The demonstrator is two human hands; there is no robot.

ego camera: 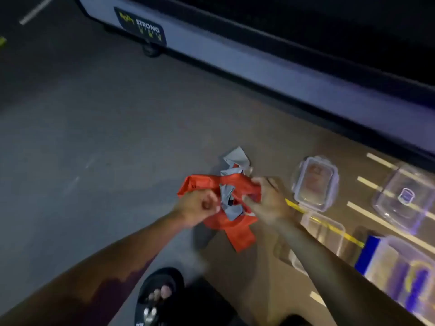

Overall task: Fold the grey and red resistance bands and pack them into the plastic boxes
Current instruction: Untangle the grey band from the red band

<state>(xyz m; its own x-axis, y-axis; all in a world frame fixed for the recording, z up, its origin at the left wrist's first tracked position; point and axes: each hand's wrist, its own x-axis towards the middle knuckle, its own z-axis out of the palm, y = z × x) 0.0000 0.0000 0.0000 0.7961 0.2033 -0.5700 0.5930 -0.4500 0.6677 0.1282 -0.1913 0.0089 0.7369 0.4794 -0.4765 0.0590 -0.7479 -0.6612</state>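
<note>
Left hand [196,207] fisted tight on the left end of the red resistance band [221,203], grey resistance band [231,184] all tangled through the middle, bundle held up over the gym floor [82,137]. Right hand [267,201] pinching the red one's other end. Further right: clear plastic boxes [315,183] on the floor, lids off I think, kinda blurry.

This looks like a gym floor, though the dim, blurred view leaves some doubt. A large machine base [235,64] on small wheels carries a label [140,27] reading "STRONG", the dark floor [82,137] looks rubbery, and painted lines [381,222] cross it.
</note>
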